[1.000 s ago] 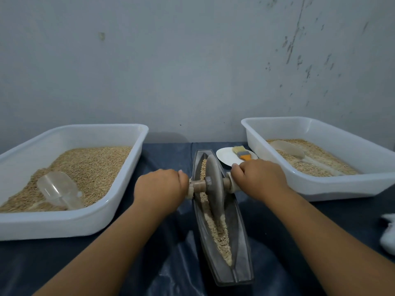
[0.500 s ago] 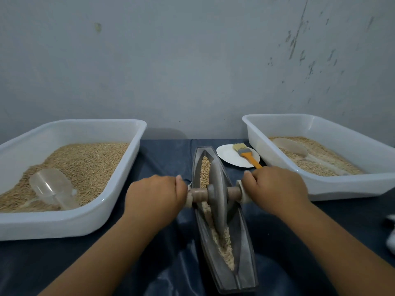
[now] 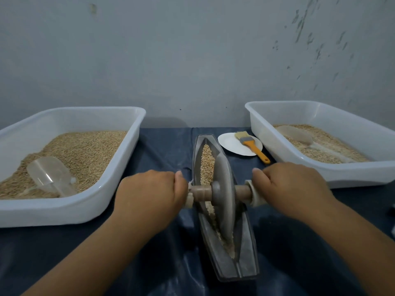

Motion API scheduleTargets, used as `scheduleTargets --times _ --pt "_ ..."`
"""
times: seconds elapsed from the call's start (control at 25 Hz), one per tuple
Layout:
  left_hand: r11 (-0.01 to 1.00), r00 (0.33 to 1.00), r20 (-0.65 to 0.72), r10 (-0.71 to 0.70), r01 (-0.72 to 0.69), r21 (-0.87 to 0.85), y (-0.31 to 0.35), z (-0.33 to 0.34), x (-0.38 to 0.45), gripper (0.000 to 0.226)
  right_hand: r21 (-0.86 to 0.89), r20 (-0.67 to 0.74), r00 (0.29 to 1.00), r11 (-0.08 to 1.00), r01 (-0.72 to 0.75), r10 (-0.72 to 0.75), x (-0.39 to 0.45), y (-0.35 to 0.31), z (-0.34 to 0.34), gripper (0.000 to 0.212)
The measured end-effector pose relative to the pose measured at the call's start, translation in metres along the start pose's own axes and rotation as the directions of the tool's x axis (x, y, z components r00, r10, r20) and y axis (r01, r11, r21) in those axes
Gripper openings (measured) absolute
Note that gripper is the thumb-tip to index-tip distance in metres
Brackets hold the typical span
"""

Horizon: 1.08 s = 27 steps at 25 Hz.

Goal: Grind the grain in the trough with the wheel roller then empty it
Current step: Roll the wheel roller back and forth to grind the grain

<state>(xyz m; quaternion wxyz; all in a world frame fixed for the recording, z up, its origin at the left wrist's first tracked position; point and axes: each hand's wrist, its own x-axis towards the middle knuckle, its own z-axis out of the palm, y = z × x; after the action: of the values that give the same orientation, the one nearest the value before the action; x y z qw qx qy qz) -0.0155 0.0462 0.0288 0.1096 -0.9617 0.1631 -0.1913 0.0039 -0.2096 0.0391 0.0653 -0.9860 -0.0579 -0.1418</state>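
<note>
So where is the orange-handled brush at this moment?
In the head view, the brush lies right of centre, bristles on the white plate, between the trough and the right tub.

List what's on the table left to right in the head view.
left tub with scoop → left hand → wheel roller in trough → right hand → right tub
</note>
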Motion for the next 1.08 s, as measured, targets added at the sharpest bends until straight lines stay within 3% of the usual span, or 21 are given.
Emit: scheduleTargets --times 0.08,0.16,0.24,0.32,0.4,0.52,0.56,0.68,0.8,0.88,0.92,1.08 --pt "0.992 0.994 0.008 -0.107 0.106 0.064 -0.006 0.015 0.019 0.049 -0.039 -0.084 0.996 0.999 -0.024 0.021 0.021 -0.009 0.007 0.054" --pt "0.99 0.993 0.073 -0.094 0.085 0.109 -0.011 0.019 0.037 0.03 -0.057 -0.1 0.994 0.997 -0.057 0.051 0.043 -0.013 0.011 0.05" --pt "0.992 0.995 0.09 -0.051 0.04 0.119 -0.008 0.019 0.042 0.038 -0.065 -0.075 0.995 0.996 -0.066 0.061 0.053 -0.012 0.014 0.048" --pt "0.991 0.99 0.118 -0.072 0.057 0.122 -0.007 0.015 0.035 0.031 -0.042 -0.062 0.997 0.998 -0.055 0.052 0.045 -0.011 0.014 0.048" --pt "0.993 0.986 0.118 -0.118 0.118 0.011 -0.007 0.008 0.023 0.031 -0.004 0.008 0.999 0.999 -0.041 0.041 0.027 -0.008 0.007 0.049" --pt "0.998 0.998 -0.004 0.067 -0.067 0.014 -0.005 -0.007 -0.002 0.016 -0.019 0.239 0.97 0.999 -0.027 0.031 0.004 0.0 -0.014 0.047" --pt "0.999 0.998 -0.054 0.031 -0.033 -0.036 -0.003 -0.011 -0.007 0.023 -0.025 0.262 0.964 0.999 -0.033 0.038 -0.002 0.003 -0.019 0.048" --pt "0.989 0.99 -0.083 -0.116 0.107 -0.105 0.002 -0.007 0.0 0.044 -0.038 0.131 0.99 0.998 -0.049 0.054 -0.006 -0.002 -0.016 0.052" --pt "0.989 0.991 -0.068 -0.118 0.124 0.086 -0.001 0.013 0.023 0.051 -0.015 -0.082 0.995 0.998 -0.065 0.063 0.021 -0.009 0.008 0.053" --pt "0.976 1.0 -0.014 -0.028 0.03 0.217 -0.006 0.018 0.04 0.032 0.003 -0.088 0.992 0.996 -0.093 0.093 0.041 -0.008 0.019 0.051" --pt "0.968 1.0 0.01 0.0 -0.002 0.25 -0.006 0.019 0.046 0.033 0.009 -0.077 0.991 0.994 -0.106 0.107 0.047 -0.006 0.023 0.05" --pt "0.987 0.996 0.079 -0.031 0.018 0.157 -0.004 0.009 0.051 0.036 0.07 0.062 0.991 0.99 -0.119 0.115 0.036 -0.001 0.02 0.047"
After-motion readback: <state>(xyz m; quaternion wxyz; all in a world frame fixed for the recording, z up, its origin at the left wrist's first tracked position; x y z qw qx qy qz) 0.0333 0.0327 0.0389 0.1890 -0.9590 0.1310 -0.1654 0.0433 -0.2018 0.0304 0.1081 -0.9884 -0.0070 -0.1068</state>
